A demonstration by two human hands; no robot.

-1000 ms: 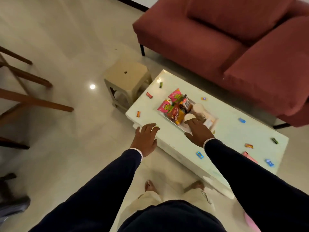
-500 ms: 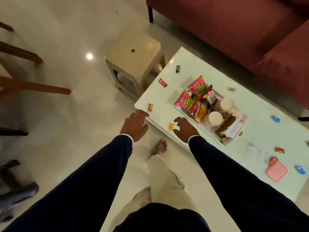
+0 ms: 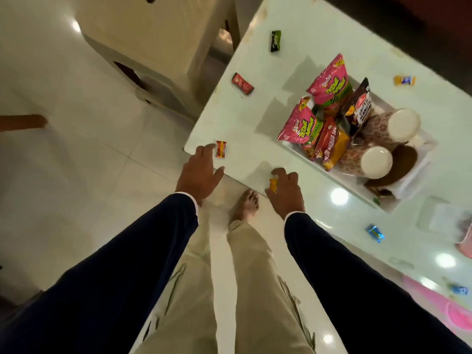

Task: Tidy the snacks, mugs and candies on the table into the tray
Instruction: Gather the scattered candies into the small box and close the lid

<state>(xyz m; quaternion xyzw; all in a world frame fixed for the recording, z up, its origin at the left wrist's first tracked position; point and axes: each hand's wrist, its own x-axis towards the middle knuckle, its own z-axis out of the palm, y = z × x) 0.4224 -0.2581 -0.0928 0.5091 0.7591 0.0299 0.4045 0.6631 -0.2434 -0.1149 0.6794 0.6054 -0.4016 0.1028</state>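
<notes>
The tray (image 3: 419, 172) on the pale worktop (image 3: 293, 34) holds pink snack packets (image 3: 328, 83), a dark peanut packet (image 3: 358, 108) and two patterned mugs (image 3: 375, 162). Right hand (image 3: 287, 191) pinches a yellow candy (image 3: 273, 184) near the worktop edge. Left hand (image 3: 200, 172), grip spread, reaches beside an orange candy (image 3: 221, 148). Other candies lie scattered around.

Two hands: left (image 3: 198, 172), right (image 3: 287, 191). One table (image 3: 293, 31), one tray (image 3: 388, 204), one stool (image 3: 163, 34). Two mugs (image 3: 404, 123) (image 3: 376, 162). Four snack packets: two pink (image 3: 329, 83) (image 3: 301, 126), one red-yellow (image 3: 332, 144), one dark (image 3: 358, 108). Loose candies number perhaps seven; the blue one at the lower right edge is blurred.
</notes>
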